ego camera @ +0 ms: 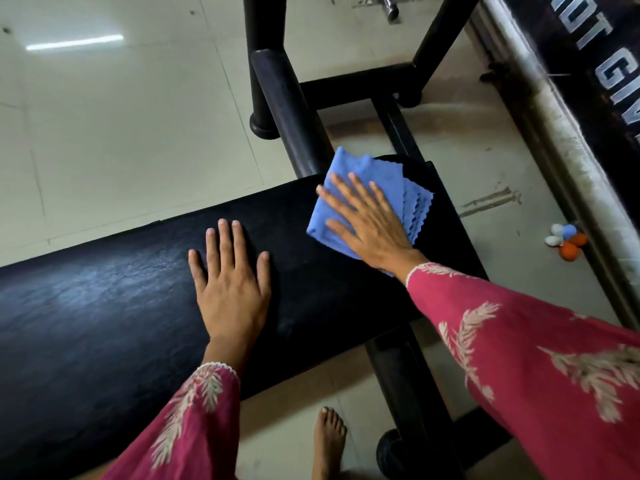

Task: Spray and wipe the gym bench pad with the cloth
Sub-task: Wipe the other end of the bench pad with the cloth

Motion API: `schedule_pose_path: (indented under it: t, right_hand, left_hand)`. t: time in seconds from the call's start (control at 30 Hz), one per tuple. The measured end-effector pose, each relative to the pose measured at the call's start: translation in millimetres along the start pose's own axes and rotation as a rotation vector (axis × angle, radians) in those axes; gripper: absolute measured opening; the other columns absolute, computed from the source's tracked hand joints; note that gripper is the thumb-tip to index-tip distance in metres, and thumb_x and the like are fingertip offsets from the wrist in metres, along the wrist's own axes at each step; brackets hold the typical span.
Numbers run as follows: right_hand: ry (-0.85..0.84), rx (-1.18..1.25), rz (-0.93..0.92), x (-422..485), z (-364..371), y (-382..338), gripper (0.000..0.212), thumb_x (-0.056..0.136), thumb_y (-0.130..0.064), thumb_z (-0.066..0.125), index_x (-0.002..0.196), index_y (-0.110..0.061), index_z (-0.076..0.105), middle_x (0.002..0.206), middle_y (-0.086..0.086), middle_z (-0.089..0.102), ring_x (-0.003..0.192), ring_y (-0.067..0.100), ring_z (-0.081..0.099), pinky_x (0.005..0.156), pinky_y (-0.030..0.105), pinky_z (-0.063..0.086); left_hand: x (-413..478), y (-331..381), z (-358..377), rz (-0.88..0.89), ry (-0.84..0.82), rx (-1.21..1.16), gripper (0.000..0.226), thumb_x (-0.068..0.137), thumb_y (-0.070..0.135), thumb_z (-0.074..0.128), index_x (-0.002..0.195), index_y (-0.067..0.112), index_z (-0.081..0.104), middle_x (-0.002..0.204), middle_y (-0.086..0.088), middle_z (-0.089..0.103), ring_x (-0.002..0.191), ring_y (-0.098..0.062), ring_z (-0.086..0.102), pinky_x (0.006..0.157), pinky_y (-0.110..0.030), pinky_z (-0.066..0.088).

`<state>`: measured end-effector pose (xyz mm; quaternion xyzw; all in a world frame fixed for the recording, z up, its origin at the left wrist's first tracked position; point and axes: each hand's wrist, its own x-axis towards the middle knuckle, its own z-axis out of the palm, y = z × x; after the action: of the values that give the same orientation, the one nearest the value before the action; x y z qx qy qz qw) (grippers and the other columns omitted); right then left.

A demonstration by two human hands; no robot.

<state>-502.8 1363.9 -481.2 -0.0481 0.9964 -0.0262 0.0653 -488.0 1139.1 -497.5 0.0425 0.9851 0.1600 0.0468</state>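
The blue cloth (372, 199) is pressed flat under the right hand (367, 220), fingers spread and palm down, not clenched; it is held by pressure rather than by a pinch. The cloth lies at the far right end of the black bench pad (104, 306), folded in several layers whose scalloped edges fan out toward 3 o'clock.

The left hand (230, 282) is laid open and flat on the bare pad, grasping nothing, at about 8 o'clock from the cloth and well apart from it.

Key relation: the pad's long axis runs from roughly 2 o'clock (cloth end) down to 8 o'clock (lower left of the view). Nearly all unwiped length is judged to lie toward 8 o'clock from the right hand, so the next stroke is expected along that axis. The left hand sits directly in that line and would have to be lifted or shifted.

The black steel frame (287, 109) rises just beyond the cloth at 11 o'clock, limiting travel that way. A bare foot (329, 441) is seen on the tiled floor (121, 116) at 6 o'clock. Small coloured balls (566, 239) lie on the floor at 3 o'clock. No spray bottle is visible.
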Motion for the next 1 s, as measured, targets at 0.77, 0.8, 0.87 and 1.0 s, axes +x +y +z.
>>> schedule_pose_path:
  t: [0.77,0.8,0.87,1.0]
  right_hand:
    - [0.020,-0.061,-0.063,-93.8,21.7,-47.4,0.057,0.095,-0.056,0.010,0.145,-0.031,0.022,0.153,-0.004,0.026,0.140,0.022,0.021,0.111,0.047,0.017]
    - [0.035,-0.058,-0.061,-92.1,22.4,-37.5,0.058,0.094,-0.058,0.011,0.145,-0.033,0.022,0.153,-0.004,0.026,0.141,0.023,0.021,0.111,0.046,0.016]
    - [0.089,0.001,0.156,-84.2,22.4,-29.0,0.057,0.094,-0.059,0.016,0.145,-0.035,0.021,0.154,-0.002,0.025,0.142,0.026,0.020,0.112,0.047,0.015]
    - [0.158,0.065,0.574,-80.4,21.8,-46.8,0.062,0.090,-0.061,0.021,0.145,-0.032,0.023,0.155,0.001,0.022,0.142,0.031,0.018,0.113,0.050,0.013]
  left_hand:
    - [-0.8,1.4,4.6,0.015,-0.023,0.026,0.068,0.091,0.050,0.012,0.148,0.012,0.015,0.157,-0.006,0.013,0.145,-0.020,0.006,0.115,-0.043,-0.006]
    - [-0.7,1.8,4.6,0.017,-0.024,0.027,0.068,0.091,0.050,0.012,0.148,0.013,0.015,0.157,-0.006,0.013,0.145,-0.020,0.005,0.115,-0.043,-0.006]
    - [-0.3,1.1,4.5,0.020,-0.028,0.027,0.068,0.092,0.050,0.013,0.149,0.013,0.013,0.158,-0.006,0.011,0.146,-0.020,0.004,0.115,-0.043,-0.007]
    - [-1.6,0.6,5.2,0.026,-0.031,0.031,0.067,0.093,0.050,0.014,0.149,0.013,0.012,0.158,-0.006,0.010,0.146,-0.021,0.003,0.115,-0.042,-0.008]
